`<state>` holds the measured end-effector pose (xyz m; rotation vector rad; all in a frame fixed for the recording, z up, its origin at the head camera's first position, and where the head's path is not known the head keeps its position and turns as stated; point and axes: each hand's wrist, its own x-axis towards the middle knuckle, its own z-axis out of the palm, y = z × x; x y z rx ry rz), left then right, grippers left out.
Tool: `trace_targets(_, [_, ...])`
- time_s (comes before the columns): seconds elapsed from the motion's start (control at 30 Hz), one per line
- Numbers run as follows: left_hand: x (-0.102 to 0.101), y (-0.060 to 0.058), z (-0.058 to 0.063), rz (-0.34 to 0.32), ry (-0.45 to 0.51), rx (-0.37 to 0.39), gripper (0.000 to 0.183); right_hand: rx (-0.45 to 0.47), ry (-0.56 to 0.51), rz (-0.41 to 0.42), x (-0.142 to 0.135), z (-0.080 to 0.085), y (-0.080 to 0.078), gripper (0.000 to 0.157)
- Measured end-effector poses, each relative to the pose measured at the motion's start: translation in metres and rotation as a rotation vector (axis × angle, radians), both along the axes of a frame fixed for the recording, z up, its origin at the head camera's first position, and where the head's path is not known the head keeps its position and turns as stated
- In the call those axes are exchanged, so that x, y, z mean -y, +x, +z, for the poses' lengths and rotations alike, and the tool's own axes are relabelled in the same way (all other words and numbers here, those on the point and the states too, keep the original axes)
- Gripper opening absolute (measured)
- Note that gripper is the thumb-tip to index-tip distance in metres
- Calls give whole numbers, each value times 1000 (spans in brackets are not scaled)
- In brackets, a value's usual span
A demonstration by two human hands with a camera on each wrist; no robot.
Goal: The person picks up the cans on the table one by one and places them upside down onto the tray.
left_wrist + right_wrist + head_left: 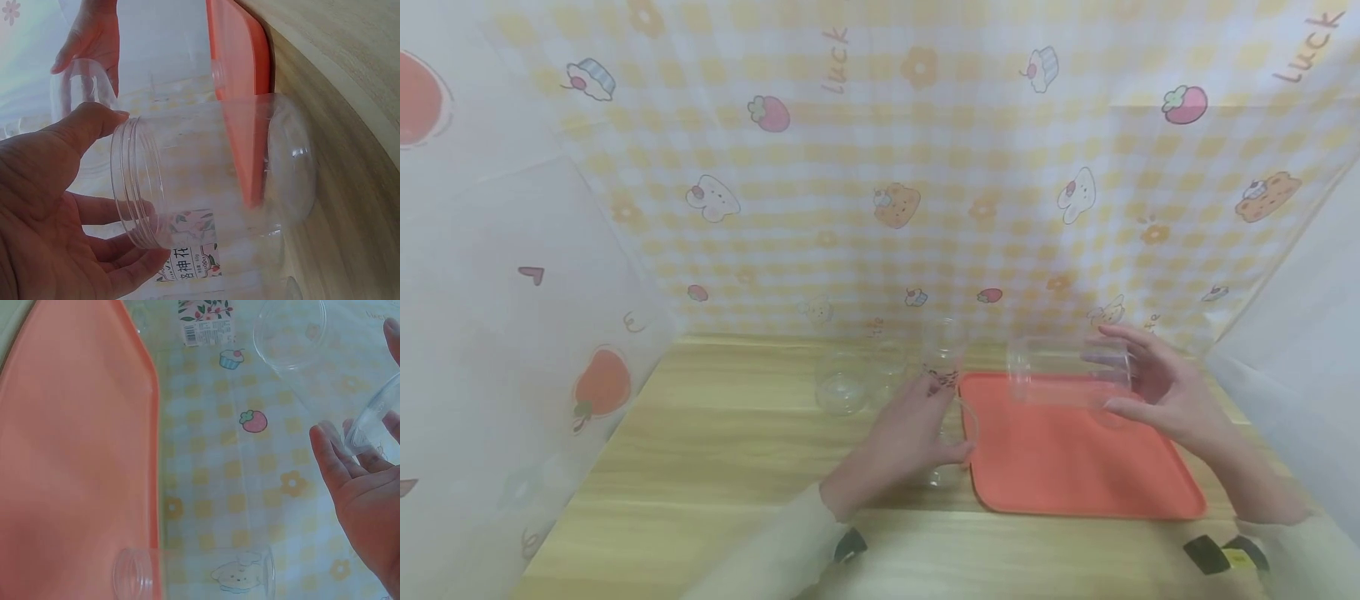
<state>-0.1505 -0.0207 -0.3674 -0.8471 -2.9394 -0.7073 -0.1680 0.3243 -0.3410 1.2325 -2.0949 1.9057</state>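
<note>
My left hand [910, 433] is curled round a clear jar [206, 175], thumb and fingers [87, 128] at its threaded mouth, base toward the wooden surface [737, 450] just left of the orange tray [1075, 467]. The left wrist view shows it empty, lid off, a flowered label low on its side. My right hand [1165, 392] holds a second clear jar [1067, 371] on its side above the tray's far half, fingers spread along its right end and pinching the rim; the right wrist view shows only fingertips on a clear edge, so I judge the hold light rather than firm. A small clear bottle [943, 350] with a flowered label stands behind my left hand at the tray's far left corner. More clear containers [850, 379] sit left of it near the checked backdrop [880, 183]; I cannot count them. Risks: both jars are smooth, and the right one is held by its end only, so it could roll out of the fingers and drop on the tray. The left jar is near the tray's edge; setting it down half on the rim would tip it. The bottle is close behind my left hand, and a careless move there could knock it over. Clear against a pale backdrop, edges are hard to judge.
</note>
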Motion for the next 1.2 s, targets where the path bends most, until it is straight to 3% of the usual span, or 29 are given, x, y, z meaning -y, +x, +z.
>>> trace_targets(0.47, [1, 0, -1, -14, -18, -28, 77, 3, 156, -132, -8, 11, 8, 90])
trace_targets(0.63, [1, 0, -2, -16, -10, -26, 76, -11, 165, -138, -9, 12, 8, 90])
trace_targets(0.8, [2, 1, -2, -13, -4, -17, 74, 8, 249, -213, -11, 15, 10, 91])
trace_targets(1.2, [3, 1, -2, -21, -24, -44, 79, -47, 269, -179, -11, 16, 8, 89])
